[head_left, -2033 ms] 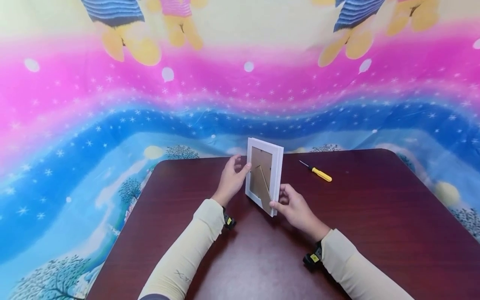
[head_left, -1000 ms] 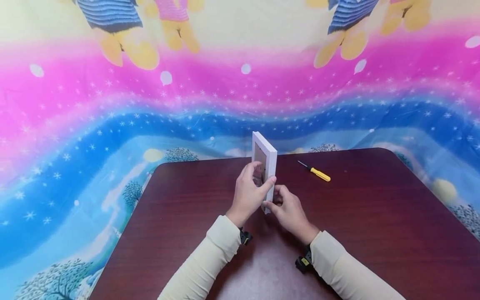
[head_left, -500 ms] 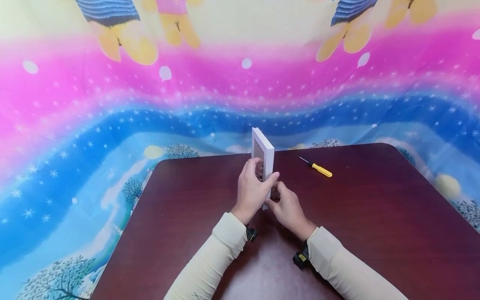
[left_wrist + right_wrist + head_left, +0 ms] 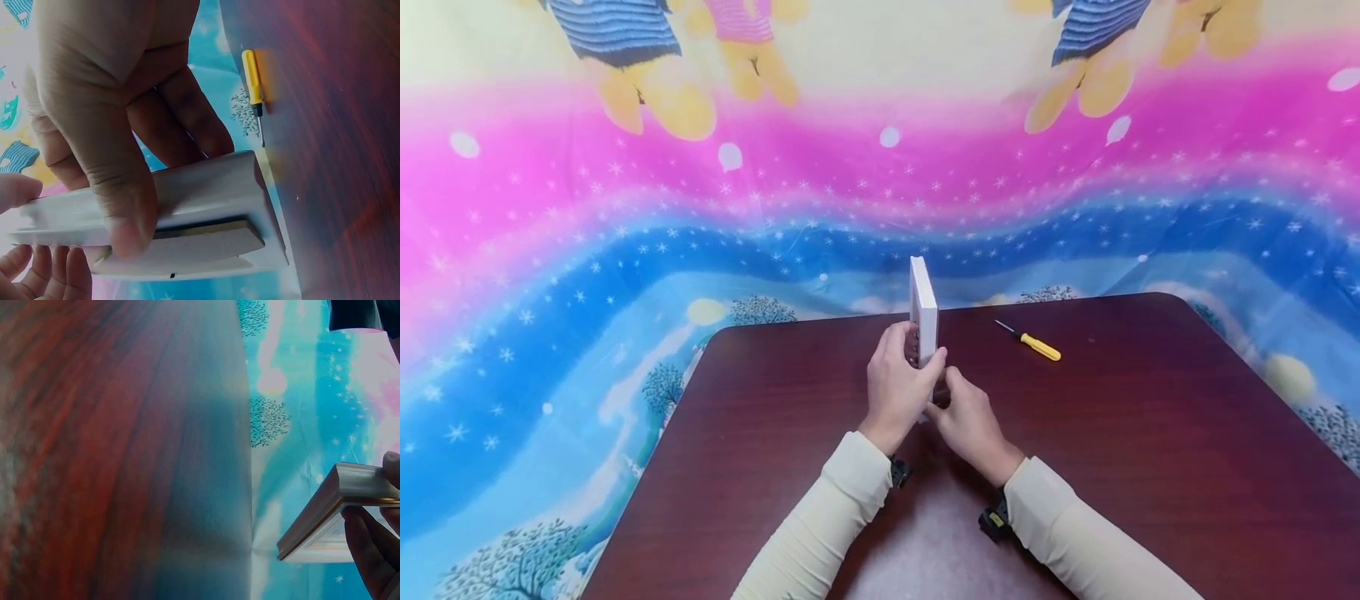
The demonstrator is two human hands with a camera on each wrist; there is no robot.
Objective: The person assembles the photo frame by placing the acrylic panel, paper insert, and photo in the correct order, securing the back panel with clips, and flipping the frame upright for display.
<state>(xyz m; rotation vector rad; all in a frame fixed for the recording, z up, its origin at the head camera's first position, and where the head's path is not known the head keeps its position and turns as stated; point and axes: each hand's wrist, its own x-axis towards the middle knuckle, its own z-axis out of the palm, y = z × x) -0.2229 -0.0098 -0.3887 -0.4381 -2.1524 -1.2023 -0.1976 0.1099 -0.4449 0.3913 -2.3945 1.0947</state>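
A white picture frame point(image 4: 928, 325) stands upright above the table, almost edge-on in the head view. My left hand point(image 4: 897, 392) grips its near edge, the thumb lying across the edge and the fingers round the left side. Lower down, my right hand point(image 4: 973, 425) pinches the bottom near corner between thumb and fingers. The left wrist view shows the frame's moulding point(image 4: 212, 184) under the left thumb, with a thin brown-edged board point(image 4: 206, 247) beside it. In the right wrist view, the frame's corner point(image 4: 362, 483) lies between the right fingers point(image 4: 369, 550).
A yellow-handled screwdriver point(image 4: 1040, 346) lies on the dark red-brown table point(image 4: 1150, 433), right of the frame, its shaft pointing to the back left. A patterned cloth backdrop point(image 4: 880, 192) hangs behind the table's far edge.
The frame has turned from showing its back and stand to nearly edge-on. My left hand has moved from its left edge to its near edge. The right hand has shifted slightly left, still holding the corner.
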